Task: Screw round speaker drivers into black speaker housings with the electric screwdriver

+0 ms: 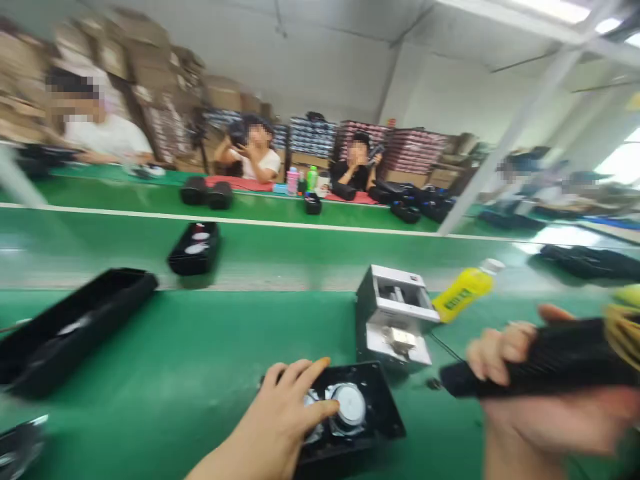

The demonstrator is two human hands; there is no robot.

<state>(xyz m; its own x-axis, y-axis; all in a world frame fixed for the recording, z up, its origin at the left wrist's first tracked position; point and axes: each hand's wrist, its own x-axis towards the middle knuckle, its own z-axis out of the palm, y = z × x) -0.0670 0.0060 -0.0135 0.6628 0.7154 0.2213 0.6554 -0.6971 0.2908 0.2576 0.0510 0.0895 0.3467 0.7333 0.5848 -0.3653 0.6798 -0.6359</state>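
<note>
My left hand (283,417) lies over the left part of a black speaker panel (377,400), holding it by that side, with the thumb reaching onto a round white-backed speaker driver (350,405). Another driver is partly covered by the fingers. On the right, my right hand (545,393) is wrapped round a black electric screwdriver (560,353), blurred by motion. Its tip points left and is above the bench, apart from the panel. Just behind the panel stands a small screw feeder (397,313) with a white top and dark sides.
A yellow bottle (465,288) leans beside the feeder. On the left are a long black housing (80,327) and a smaller black speaker box (195,249). Several people sit across the green bench (210,353), with stacked cartons behind them. A white post (520,127) rises at right.
</note>
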